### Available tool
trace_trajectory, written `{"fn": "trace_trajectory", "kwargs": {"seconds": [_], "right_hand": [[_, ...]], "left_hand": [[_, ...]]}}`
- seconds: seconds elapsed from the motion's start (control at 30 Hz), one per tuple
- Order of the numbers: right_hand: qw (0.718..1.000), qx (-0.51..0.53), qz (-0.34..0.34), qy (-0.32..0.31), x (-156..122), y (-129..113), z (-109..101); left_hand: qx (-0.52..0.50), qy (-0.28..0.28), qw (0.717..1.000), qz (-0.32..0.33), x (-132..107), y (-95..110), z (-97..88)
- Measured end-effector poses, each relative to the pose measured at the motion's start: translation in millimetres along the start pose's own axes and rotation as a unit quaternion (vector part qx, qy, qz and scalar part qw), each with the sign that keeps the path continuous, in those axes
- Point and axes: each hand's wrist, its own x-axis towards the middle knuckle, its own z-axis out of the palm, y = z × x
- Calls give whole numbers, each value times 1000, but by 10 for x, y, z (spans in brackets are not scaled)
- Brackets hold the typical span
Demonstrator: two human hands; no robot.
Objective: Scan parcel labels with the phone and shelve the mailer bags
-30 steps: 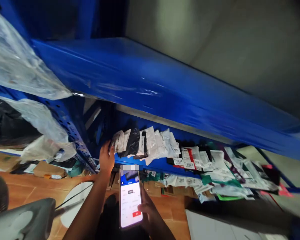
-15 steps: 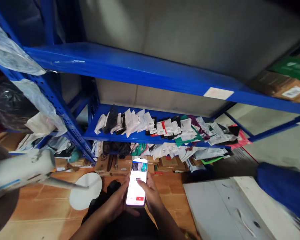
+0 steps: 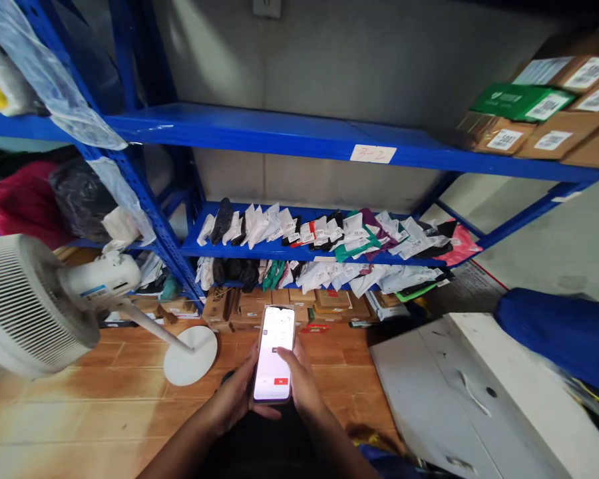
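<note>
A smartphone [image 3: 273, 366] with a lit, mostly white screen is held upright in front of my body. My left hand [image 3: 239, 392] wraps round its left side, with fingers passing under the lower edge. Along the right side, my right hand [image 3: 302, 379] grips the phone too, its thumb over the middle of the screen. A red button shows near the screen's bottom; the text is too small to read. Beyond the phone, labelled plastic-wrapped packets [image 3: 264, 225] lie in a row on a blue shelf [image 3: 279, 252], with more packets [image 3: 324, 274] on the level below.
At the left stands a white fan [image 3: 24, 306] on a round base [image 3: 190, 356]. A grey cabinet [image 3: 429, 386] is at the right, near a blue cloth item [image 3: 554, 339]. Labelled cartons [image 3: 554, 136] sit on the upper shelf; cardboard boxes [image 3: 252, 303] stand at floor level.
My view has shifted, bringing more of the fan, the upper cartons and the shelf label into sight. Both hands still hold the phone; the picture at the top of its screen has turned mostly white.
</note>
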Motion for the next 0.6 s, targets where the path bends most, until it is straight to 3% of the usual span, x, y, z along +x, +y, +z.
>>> {"fn": "trace_trajectory", "kwargs": {"seconds": [0.23,0.4,0.6], "right_hand": [[993,-21,-9,-113,-339,-37,22],[986,-42,2,-160,-554,-24,288],[978,-57,-30,-199,-773,185,653]], "left_hand": [[8,18,1000,3,-412,15,-20],[-7,17,1000,7,-724,-25,-243],[-30,8,999,24,-1149,-72,-541]]}}
